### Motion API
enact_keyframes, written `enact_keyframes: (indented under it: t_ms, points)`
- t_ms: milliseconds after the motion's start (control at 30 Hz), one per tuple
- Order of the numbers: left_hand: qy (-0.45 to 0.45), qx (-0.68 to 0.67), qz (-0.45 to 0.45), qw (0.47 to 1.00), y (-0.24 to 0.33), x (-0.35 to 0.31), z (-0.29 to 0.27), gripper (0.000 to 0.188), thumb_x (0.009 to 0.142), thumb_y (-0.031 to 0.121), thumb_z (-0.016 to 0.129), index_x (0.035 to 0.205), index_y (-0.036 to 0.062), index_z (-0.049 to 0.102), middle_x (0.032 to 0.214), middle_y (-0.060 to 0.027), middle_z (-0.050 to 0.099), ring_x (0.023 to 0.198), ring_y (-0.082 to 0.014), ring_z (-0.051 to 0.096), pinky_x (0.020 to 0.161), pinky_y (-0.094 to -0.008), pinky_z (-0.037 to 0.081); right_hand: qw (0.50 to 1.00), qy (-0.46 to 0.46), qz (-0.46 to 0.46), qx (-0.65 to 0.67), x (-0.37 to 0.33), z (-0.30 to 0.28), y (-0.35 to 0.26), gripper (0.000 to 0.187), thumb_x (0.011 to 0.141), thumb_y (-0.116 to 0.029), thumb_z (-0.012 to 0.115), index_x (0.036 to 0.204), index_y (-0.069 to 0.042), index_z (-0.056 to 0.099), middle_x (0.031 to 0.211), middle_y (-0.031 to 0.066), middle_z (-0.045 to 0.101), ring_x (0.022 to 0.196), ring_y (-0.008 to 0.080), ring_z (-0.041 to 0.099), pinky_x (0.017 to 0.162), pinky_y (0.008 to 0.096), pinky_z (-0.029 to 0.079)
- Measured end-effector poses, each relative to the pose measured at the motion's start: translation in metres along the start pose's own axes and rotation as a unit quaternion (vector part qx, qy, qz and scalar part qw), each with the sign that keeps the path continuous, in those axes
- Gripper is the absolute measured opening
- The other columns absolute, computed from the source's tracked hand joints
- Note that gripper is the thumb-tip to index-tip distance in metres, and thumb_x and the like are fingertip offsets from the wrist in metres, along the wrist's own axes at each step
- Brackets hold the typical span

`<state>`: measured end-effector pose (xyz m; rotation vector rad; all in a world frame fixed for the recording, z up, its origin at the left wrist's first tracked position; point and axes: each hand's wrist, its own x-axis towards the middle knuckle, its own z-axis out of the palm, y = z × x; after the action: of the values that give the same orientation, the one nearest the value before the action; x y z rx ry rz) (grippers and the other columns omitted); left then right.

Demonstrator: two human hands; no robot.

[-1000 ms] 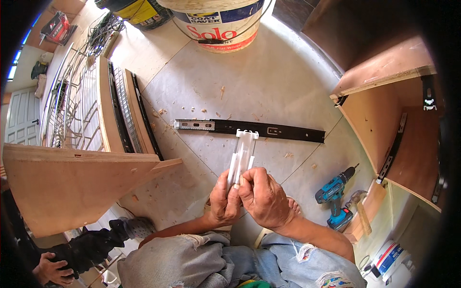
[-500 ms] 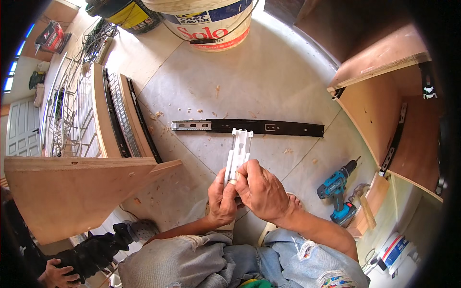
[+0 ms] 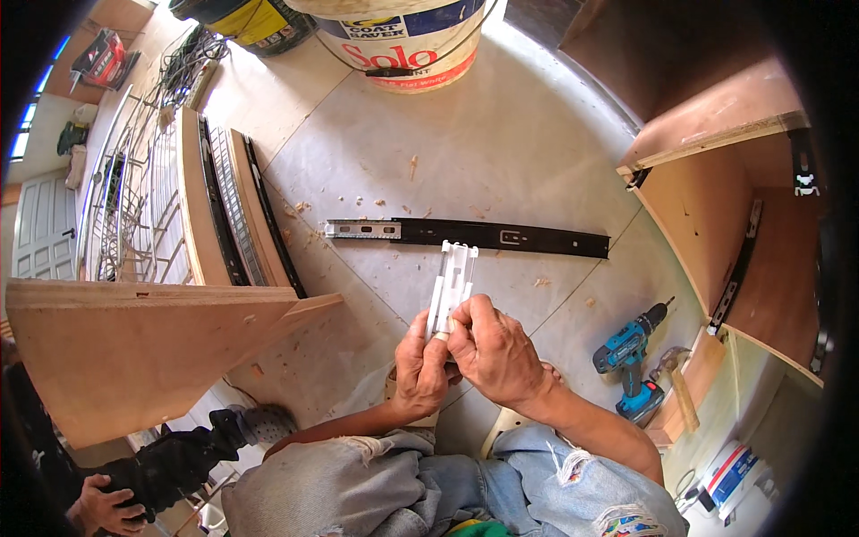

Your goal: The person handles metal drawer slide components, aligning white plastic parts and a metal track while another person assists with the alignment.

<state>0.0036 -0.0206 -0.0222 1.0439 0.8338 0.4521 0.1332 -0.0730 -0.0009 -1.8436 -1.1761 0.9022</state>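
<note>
A narrow white drawer-slide part (image 3: 454, 277) with thin rods or springs along its sides is held upright in front of me. My left hand (image 3: 420, 369) grips its lower left side between thumb and fingers. My right hand (image 3: 497, 349) is closed on its lower right side, fingertips pinching it near the left thumb. The fingers hide its bottom end. Just beyond its tip, a black drawer slide (image 3: 501, 237) with a silver section at the left lies across the tiled floor.
A blue cordless drill (image 3: 628, 358) and a hammer (image 3: 680, 394) lie to the right, below an open wooden cabinet (image 3: 707, 233). Wooden panels (image 3: 152, 349) with slides stand at left. A paint bucket (image 3: 403, 49) is ahead. Another person's hand (image 3: 109, 506) shows lower left.
The view has shifted slightly, so the floor things sit a little further right. Both hands keep their hold on the white part with hardly any change.
</note>
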Motion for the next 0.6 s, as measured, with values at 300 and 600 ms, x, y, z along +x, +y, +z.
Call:
enact_keyframes:
  t_ms: [300, 600]
  points:
    - [0.003, -0.005, 0.013, 1.0, 0.0001, -0.0006, -0.0002, 0.03, 0.097, 0.009, 0.039, 0.124, -0.0011, 0.045, 0.072, -0.0006, 0.054, 0.051, -0.0039, 0.044, 0.044, -0.0205, 0.035, 0.999, 0.013, -0.05, -0.012, -0.0004, 0.0012, 0.0028, 0.019, 0.096, -0.016, 0.051, 0.097, 0.001, 0.045, 0.076, 0.0236, 0.058, 0.067, 0.0412, 0.061, 0.06, 0.0476, 0.05]
    - [0.034, -0.004, -0.011, 0.999, 0.004, -0.0009, 0.0004, 0.029, 0.096, 0.009, 0.041, 0.122, -0.0012, 0.048, 0.069, 0.0001, 0.053, 0.05, -0.0046, 0.043, 0.043, -0.0212, 0.034, 0.997, 0.018, -0.069, -0.023, 0.0013, 0.0017, 0.0021, 0.018, 0.096, -0.017, 0.052, 0.096, 0.0, 0.047, 0.077, 0.0213, 0.058, 0.068, 0.038, 0.062, 0.061, 0.0444, 0.052]
